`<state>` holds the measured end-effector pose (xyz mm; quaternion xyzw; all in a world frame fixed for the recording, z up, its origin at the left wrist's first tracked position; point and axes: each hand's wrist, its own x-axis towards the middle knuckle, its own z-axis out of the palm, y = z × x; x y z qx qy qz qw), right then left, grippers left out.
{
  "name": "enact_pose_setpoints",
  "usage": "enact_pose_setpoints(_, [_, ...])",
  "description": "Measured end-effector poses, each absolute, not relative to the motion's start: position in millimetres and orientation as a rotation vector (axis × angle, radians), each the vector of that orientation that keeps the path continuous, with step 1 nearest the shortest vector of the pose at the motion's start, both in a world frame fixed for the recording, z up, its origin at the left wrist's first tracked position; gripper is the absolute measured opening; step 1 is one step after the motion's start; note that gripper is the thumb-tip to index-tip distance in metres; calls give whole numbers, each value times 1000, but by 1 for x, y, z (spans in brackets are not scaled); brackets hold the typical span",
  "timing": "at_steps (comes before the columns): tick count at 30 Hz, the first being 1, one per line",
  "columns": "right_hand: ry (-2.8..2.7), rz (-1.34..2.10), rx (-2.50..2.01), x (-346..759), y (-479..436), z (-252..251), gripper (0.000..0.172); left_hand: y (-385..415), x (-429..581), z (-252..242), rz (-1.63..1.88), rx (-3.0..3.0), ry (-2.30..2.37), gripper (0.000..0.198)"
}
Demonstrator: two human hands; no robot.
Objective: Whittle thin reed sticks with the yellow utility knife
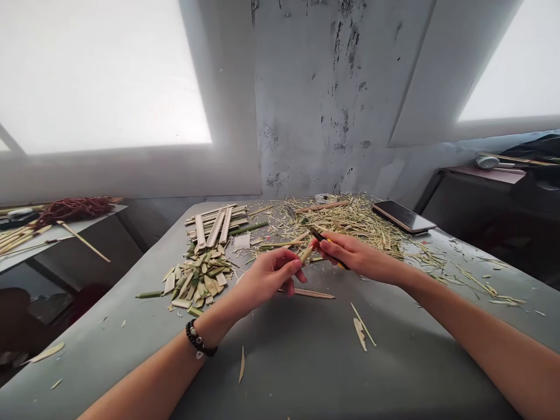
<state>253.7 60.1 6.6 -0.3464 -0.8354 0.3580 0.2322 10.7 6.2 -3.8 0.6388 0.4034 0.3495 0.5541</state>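
Note:
My left hand (pixel 277 271) pinches a short pale bamboo piece (pixel 306 255) between thumb and fingers, above the middle of the grey table. My right hand (pixel 350 254) is wrapped round a black and yellow utility knife (pixel 340 262), its blade end pointing up and left, close over the bamboo piece. Whether the blade touches the piece I cannot tell. Below the left hand a pointed bamboo strip (pixel 315 293) lies on the table. Left of that hand is a heap of short bamboo chips (pixel 203 280), with split bamboo slats (pixel 214 226) stacked behind it.
Thin bamboo shavings (pixel 363 221) cover the back of the table (pixel 280 373). A phone (pixel 405 216) lies at the back right. Loose slivers (pixel 359 333) are scattered in front. A side table (pixel 70 233) at left bears dark red cord (pixel 81 209); a wall (pixel 324 105) stands behind.

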Motion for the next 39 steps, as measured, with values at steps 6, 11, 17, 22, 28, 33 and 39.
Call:
enact_pose_setpoints(6, [-2288,377,-1011,257,70,-12,50,3,13,-4,903,1239,861,30])
enact_pose_setpoints(11, [-2331,260,-973,255,67,-19,48,-1,16,-2,934,1127,777,28])
enact_pose_setpoints(17, [-2389,253,-1054,255,65,-19,52,-4,23,0,999,1234,886,29])
enact_pose_setpoints(22, [-2435,141,-1071,253,63,-20,60,-1,25,-3,1074,1445,1046,28])
enact_pose_setpoints(28, [-2418,-90,-1198,245,64,-23,67,1,24,-6,1041,1583,1184,26])
enact_pose_setpoints(33, [-2073,-88,-1603,275,86,-6,67,-6,29,-2,973,1621,1154,23])
enact_pose_setpoints(39, [-2015,169,-1425,281,79,3,55,-9,28,-2,1033,1656,1216,25])
